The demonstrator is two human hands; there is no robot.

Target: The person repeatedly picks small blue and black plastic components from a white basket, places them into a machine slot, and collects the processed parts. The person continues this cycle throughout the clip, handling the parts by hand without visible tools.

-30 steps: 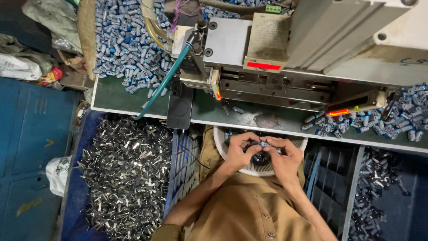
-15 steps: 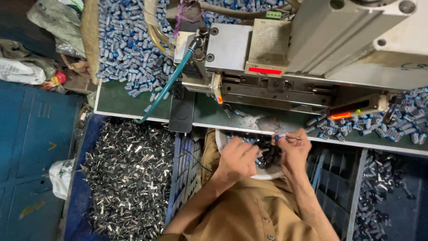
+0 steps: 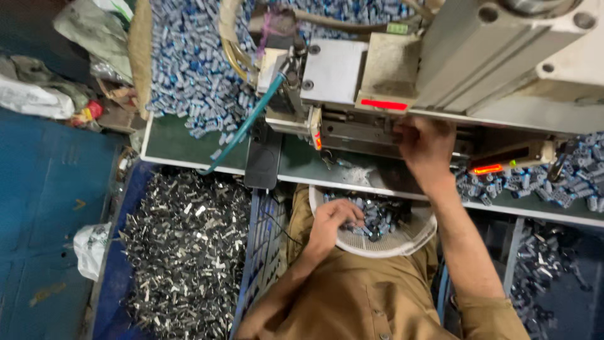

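Blue-grey parts (image 3: 377, 217) filled the bowl (image 3: 402, 242) where the left hand (image 3: 333, 220) dug, fingers curled; the right hand (image 3: 426, 148) had risen to the machine (image 3: 377, 113), its grip unclear.

Your left hand (image 3: 331, 221) rested in the white basket (image 3: 402, 242) on your lap, fingers among the small blue-grey parts (image 3: 377, 214). Your right hand (image 3: 426, 148) reached up against the machine (image 3: 377, 82) on the green tabletop (image 3: 176, 141). Silvery metal scraps (image 3: 182, 252) lay heaped at your left.
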